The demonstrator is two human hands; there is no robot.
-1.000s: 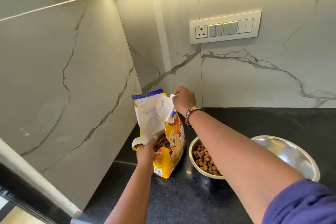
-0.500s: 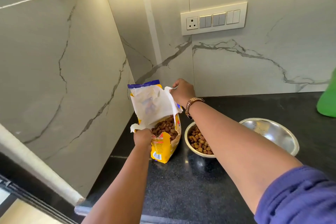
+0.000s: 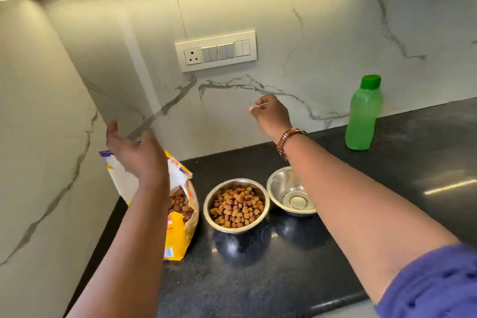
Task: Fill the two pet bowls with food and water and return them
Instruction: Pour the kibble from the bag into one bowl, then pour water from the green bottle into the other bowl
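Observation:
A steel bowl (image 3: 262,199) full of brown kibble stands on the black counter. Touching it on the right is an empty steel bowl (image 3: 280,184), partly hidden by my right forearm. The yellow pet food bag (image 3: 180,230) stands open in the corner, kibble showing inside. My left hand (image 3: 136,155) hovers above the bag, fingers spread, holding nothing. My right hand (image 3: 271,113) is raised in front of the wall above the bowls, loosely curled and empty. A green water bottle (image 3: 364,116) with a green cap stands upright at the back right.
The black counter (image 3: 387,162) runs to the right; its front edge is near the bottom. Marble walls close off the left side and the back. A switch plate (image 3: 216,50) with a socket sits on the back wall under a lit cabinet strip.
Both hands have let go of the food bag and lifted away from it. The view has swung right and pulled back, bringing the green bottle fully into sight.

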